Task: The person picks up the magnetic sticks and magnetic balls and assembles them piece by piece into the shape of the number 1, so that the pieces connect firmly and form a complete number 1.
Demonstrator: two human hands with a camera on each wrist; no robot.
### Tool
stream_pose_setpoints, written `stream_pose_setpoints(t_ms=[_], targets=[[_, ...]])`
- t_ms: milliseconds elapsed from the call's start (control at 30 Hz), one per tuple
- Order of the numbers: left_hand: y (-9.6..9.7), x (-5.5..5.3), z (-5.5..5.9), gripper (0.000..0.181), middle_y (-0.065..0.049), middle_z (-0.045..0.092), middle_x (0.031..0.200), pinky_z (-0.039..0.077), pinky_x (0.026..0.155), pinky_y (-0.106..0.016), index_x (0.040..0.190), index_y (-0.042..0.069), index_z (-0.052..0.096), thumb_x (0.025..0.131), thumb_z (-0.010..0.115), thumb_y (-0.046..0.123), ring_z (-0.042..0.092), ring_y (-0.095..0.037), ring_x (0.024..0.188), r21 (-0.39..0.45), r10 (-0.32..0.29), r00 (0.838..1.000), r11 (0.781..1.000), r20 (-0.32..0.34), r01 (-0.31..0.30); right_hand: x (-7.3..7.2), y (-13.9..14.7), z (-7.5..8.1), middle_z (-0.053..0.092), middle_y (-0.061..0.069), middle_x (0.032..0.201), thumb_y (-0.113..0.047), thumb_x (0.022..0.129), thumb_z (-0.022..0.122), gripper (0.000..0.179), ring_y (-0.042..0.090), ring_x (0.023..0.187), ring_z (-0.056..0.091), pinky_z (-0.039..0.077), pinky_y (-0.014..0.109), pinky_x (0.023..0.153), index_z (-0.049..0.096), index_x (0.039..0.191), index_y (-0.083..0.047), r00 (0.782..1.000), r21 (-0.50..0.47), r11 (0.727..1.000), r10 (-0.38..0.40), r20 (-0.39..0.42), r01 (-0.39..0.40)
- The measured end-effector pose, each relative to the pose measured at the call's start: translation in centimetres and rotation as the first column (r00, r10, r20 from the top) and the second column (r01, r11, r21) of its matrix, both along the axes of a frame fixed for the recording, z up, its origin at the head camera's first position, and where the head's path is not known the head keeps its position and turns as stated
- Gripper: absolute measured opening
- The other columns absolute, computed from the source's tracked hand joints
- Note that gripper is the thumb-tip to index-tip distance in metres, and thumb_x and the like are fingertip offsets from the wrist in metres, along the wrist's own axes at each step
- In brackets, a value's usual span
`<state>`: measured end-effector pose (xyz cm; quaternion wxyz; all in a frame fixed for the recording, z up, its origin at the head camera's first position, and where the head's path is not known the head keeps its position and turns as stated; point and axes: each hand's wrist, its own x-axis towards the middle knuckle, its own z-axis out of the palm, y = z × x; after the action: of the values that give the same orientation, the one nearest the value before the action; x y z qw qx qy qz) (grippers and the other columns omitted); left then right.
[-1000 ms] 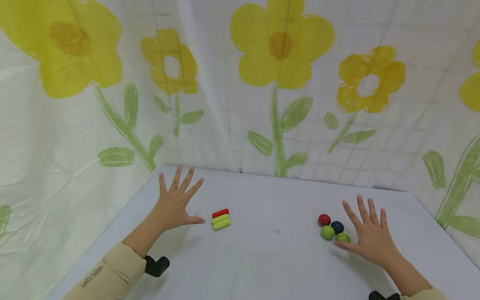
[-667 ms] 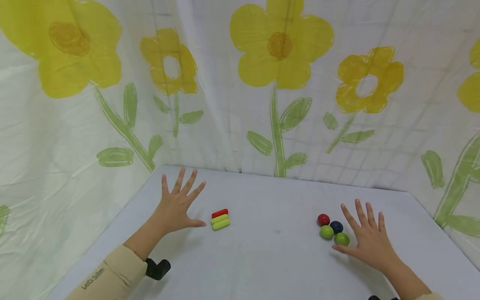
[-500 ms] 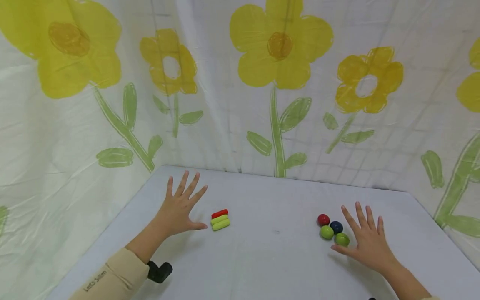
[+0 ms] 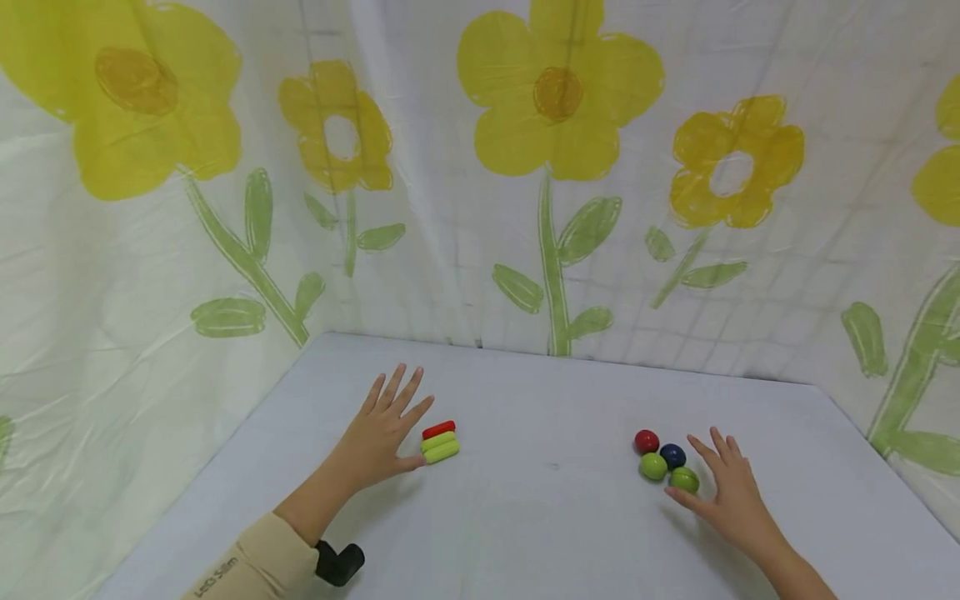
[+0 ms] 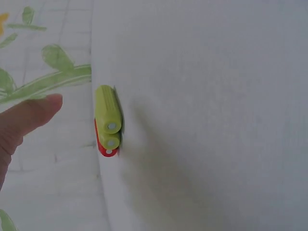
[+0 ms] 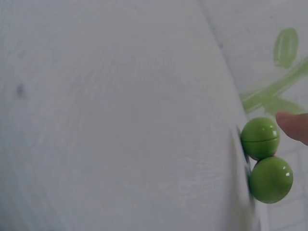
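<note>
A red rod [image 4: 438, 430] and two yellow-green rods [image 4: 441, 452] lie side by side on the left of the table; in the left wrist view the ribbed yellow-green rod [image 5: 108, 108] has a pale round spot on its end. My left hand [image 4: 375, 446], fingers spread, hovers just left of them, thumb tip right at their edge. On the right, a red ball [image 4: 647, 442], a dark blue ball [image 4: 673, 456] and two green balls [image 4: 653, 467] sit clustered. Beside the nearest green ball, my right hand [image 4: 735, 504] holds nothing, fingers slightly bent and apart.
The white tabletop [image 4: 540, 533] spans between the two groups. Behind it and at the sides hangs a white curtain [image 4: 450, 250] printed with yellow flowers. A black device [image 4: 341, 565] is worn at the left wrist.
My left hand has moved right and nearer the rods. My right hand has lowered towards the balls, its fingers drawing closer together. Rods and balls have stayed put.
</note>
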<state>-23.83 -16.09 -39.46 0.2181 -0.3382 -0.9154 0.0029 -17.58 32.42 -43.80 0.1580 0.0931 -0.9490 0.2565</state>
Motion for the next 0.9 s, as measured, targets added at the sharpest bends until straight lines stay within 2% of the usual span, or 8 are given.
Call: stream_pose_setpoints(t_ms=[167, 300, 400, 533, 700, 800, 900], targets=[[1.1, 0.2, -0.6, 0.069, -0.025, 0.039, 0.147, 0.027, 0.108, -0.057, 0.130, 0.002, 0.059, 0.074, 0.084, 0.035, 0.033, -0.042, 0.136, 0.028, -0.008, 0.997, 1.000, 0.073, 0.006, 0.1, -0.1, 0.0, 0.022, 0.045, 0.142, -0.030, 0.075, 0.083, 0.077, 0.064, 0.130, 0.014, 0.015, 0.077, 0.096, 0.048, 0.131, 0.010, 0.998, -0.035, 0.999, -0.021, 0.064, 0.023], [1.9, 0.3, -1.0, 0.057, -0.020, 0.053, 0.137, 0.041, 0.097, -0.051, 0.121, 0.002, 0.065, 0.074, 0.085, 0.029, 0.051, -0.037, 0.119, 0.086, 0.028, 0.992, 0.996, 0.126, -0.039, 0.1, -0.2, -0.2, 0.034, 0.043, 0.137, -0.026, 0.073, 0.085, 0.071, 0.063, 0.122, 0.029, 0.026, 0.075, 0.091, 0.054, 0.125, 0.011, 0.999, -0.035, 0.999, -0.037, 0.009, 0.037], [2.3, 0.4, -1.5, 0.049, -0.015, 0.064, 0.122, 0.046, 0.084, -0.044, 0.113, 0.003, 0.069, 0.073, 0.086, 0.025, 0.056, -0.030, 0.099, 0.152, 0.062, 0.985, 0.985, 0.160, -0.086, 0.2, -0.4, -0.3, 0.045, 0.040, 0.128, -0.023, 0.072, 0.086, 0.064, 0.060, 0.114, 0.040, 0.033, 0.070, 0.088, 0.059, 0.119, 0.011, 0.998, -0.055, 0.997, -0.053, -0.028, 0.051], [2.8, 0.3, -2.2, 0.040, -0.009, 0.071, 0.102, 0.043, 0.074, -0.036, 0.103, 0.002, 0.072, 0.071, 0.088, 0.018, 0.054, -0.021, 0.084, 0.271, 0.069, 0.973, 0.954, 0.219, -0.128, 0.3, -0.4, -0.5, 0.054, 0.035, 0.121, -0.025, 0.075, 0.085, 0.060, 0.050, 0.106, 0.050, 0.041, 0.062, 0.084, 0.061, 0.118, 0.010, 0.996, -0.074, 0.993, -0.092, 0.004, 0.092], [3.1, 0.0, -3.3, 0.030, -0.004, 0.070, 0.092, 0.040, 0.073, -0.034, 0.098, 0.004, 0.074, 0.073, 0.086, 0.015, 0.050, -0.016, 0.080, 0.404, 0.075, 0.944, 0.891, 0.320, -0.208, 0.2, -0.4, -0.9, 0.058, 0.026, 0.120, -0.030, 0.079, 0.082, 0.057, 0.035, 0.099, 0.055, 0.046, 0.043, 0.074, 0.063, 0.119, 0.004, 0.990, -0.081, 0.988, -0.124, 0.062, 0.129], [3.1, -0.1, -3.8, 0.026, -0.002, 0.070, 0.089, 0.038, 0.072, -0.034, 0.095, 0.006, 0.075, 0.073, 0.086, 0.014, 0.049, -0.015, 0.079, 0.461, 0.065, 0.940, 0.859, 0.335, -0.224, 0.2, -0.5, -1.1, 0.058, 0.023, 0.119, -0.031, 0.081, 0.081, 0.054, 0.032, 0.100, 0.055, 0.045, 0.039, 0.074, 0.063, 0.120, 0.001, 0.988, -0.098, 0.985, -0.132, 0.079, 0.140], [3.2, -0.1, -4.4, 0.024, 0.000, 0.070, 0.087, 0.036, 0.071, -0.034, 0.092, 0.008, 0.075, 0.071, 0.086, 0.012, 0.049, -0.014, 0.077, 0.485, 0.057, 0.943, 0.847, 0.329, -0.220, 0.2, -0.6, -1.2, 0.059, 0.023, 0.118, -0.031, 0.081, 0.080, 0.052, 0.032, 0.100, 0.055, 0.045, 0.036, 0.073, 0.064, 0.119, 0.001, 0.986, -0.110, 0.982, -0.146, 0.079, 0.154]])
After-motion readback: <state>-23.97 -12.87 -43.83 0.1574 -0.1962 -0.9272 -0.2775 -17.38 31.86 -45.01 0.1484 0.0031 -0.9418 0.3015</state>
